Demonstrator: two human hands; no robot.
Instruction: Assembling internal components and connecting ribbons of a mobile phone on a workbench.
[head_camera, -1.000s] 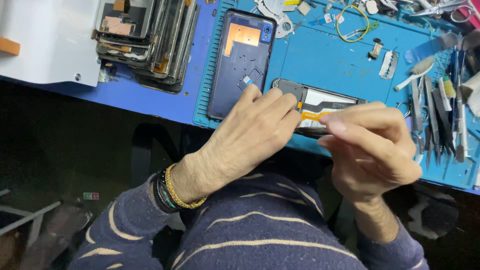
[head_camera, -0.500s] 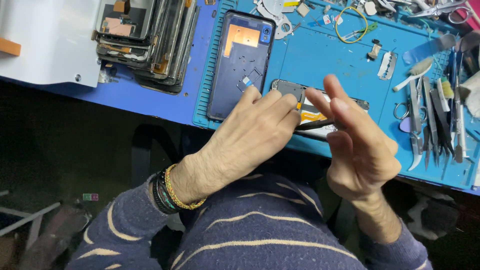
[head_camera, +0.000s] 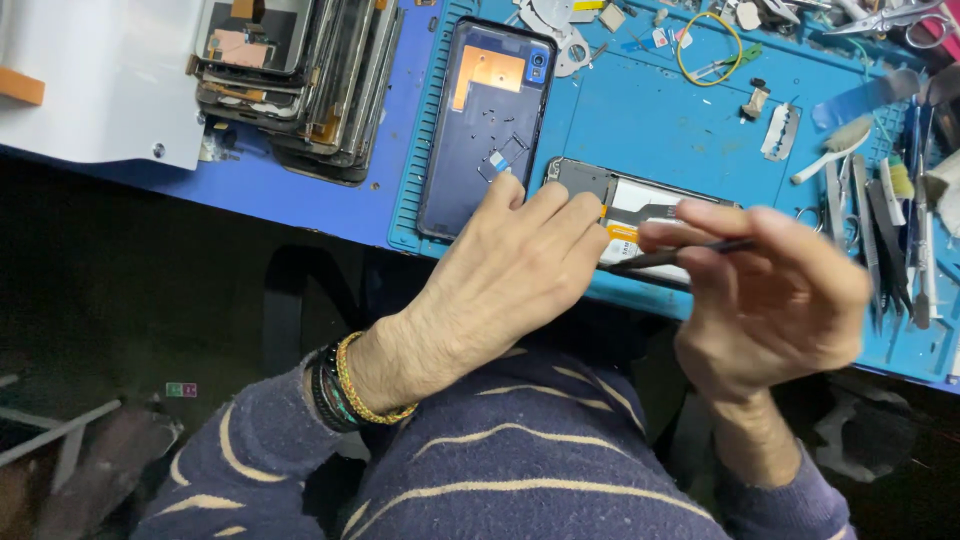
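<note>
- Opened phone lies lengthwise across the blue mat, under the left hand, fingers flat, holding nothing.
- Right hand pinches a dark tool, tip pointing left at it.

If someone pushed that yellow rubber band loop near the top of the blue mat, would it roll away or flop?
The yellow rubber band would probably flop: it is a thin loop lying flat on the blue mat. It likely slides or bends rather than rolls, and it looks very light.

Dark blue-grey sleeves with thin cream stripes — left wrist stacked with beaded and braided bracelets.
</note>
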